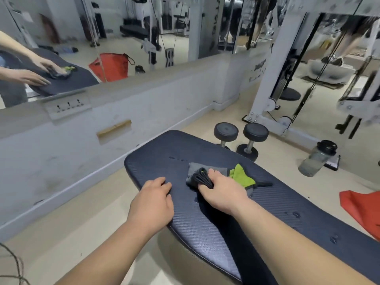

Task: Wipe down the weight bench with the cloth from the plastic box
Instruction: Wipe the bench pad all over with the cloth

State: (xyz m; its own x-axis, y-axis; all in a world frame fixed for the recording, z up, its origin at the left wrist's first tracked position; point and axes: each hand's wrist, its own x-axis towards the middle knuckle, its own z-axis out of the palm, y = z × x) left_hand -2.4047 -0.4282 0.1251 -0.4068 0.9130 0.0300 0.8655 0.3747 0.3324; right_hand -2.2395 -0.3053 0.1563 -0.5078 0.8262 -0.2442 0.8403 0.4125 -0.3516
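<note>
The right hand presses down on a bunched grey and green cloth, fingers curled over its dark folded edge, near the far end of the black bench pad. The left hand lies flat and open on the pad's near edge, holding nothing. Beyond the bench, two dumbbells and a water bottle stand on the floor.

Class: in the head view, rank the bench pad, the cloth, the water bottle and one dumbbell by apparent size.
1. bench pad
2. cloth
3. water bottle and dumbbell: alike, and farther from the camera, so unranked.
</note>
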